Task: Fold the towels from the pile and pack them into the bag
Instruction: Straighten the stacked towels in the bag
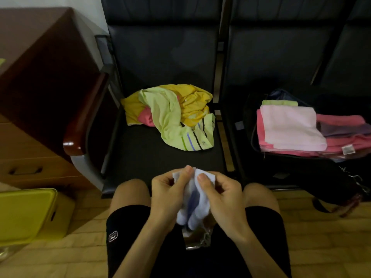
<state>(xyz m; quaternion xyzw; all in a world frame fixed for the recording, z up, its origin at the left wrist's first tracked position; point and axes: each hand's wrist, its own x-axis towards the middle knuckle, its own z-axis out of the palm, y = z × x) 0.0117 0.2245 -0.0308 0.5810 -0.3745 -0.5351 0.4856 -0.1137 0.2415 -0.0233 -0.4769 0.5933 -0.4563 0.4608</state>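
A small pale blue-white towel (193,199) hangs bunched between my two hands, just above my knees. My left hand (168,192) pinches its upper left edge and my right hand (220,195) pinches its upper right edge. On the black seat (152,155) in front lies a loose pile of towels (170,115) in light green, yellow and pink. To the right, an open black bag (297,169) holds a stack of folded towels (291,127), pale pink on top, darker pink and green beneath.
A wooden armrest (84,117) and a brown cabinet (40,77) stand at the left. A yellow-green lidded box (26,215) sits on the floor at lower left. A crumpled shiny wrapper (197,238) lies between my legs. The bag's strap (341,205) trails onto the floor.
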